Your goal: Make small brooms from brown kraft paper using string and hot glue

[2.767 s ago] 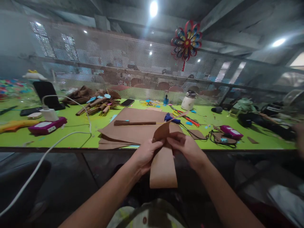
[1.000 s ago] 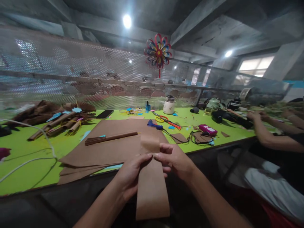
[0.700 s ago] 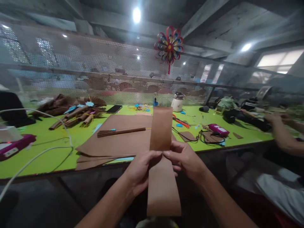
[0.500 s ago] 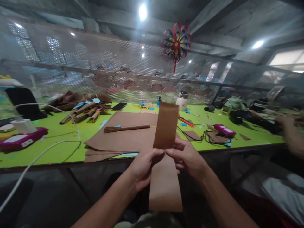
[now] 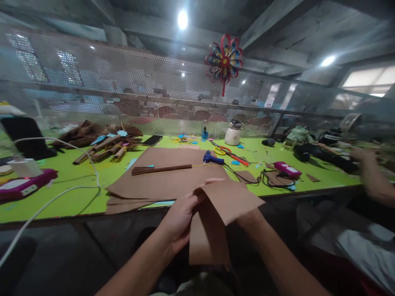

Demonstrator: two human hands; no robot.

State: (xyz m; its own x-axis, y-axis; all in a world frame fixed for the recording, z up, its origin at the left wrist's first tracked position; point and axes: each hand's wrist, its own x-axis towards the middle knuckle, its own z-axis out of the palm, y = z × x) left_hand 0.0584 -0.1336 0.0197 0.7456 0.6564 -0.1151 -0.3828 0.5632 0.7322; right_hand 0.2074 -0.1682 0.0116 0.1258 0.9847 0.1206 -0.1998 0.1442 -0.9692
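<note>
Brown paper strip (image 5: 233, 198) bent over, gripped by the left hand (image 5: 182, 216), right hand (image 5: 249, 217) largely hidden behind it, its grip unclear.

Half a second ago I had the strip's (image 5: 233, 199) upper end standing upright above both hands; now it is bent over and slants down to my right, its flap shading the lower part. My right hand (image 5: 249, 218), whose thumb and fingers showed pinching the strip beside my left hand (image 5: 182, 214), is now mostly hidden behind that flap. The glue gun (image 5: 212, 157) and yellow scissor handle (image 5: 219, 154), which the upright end was blocking, show again.
</note>
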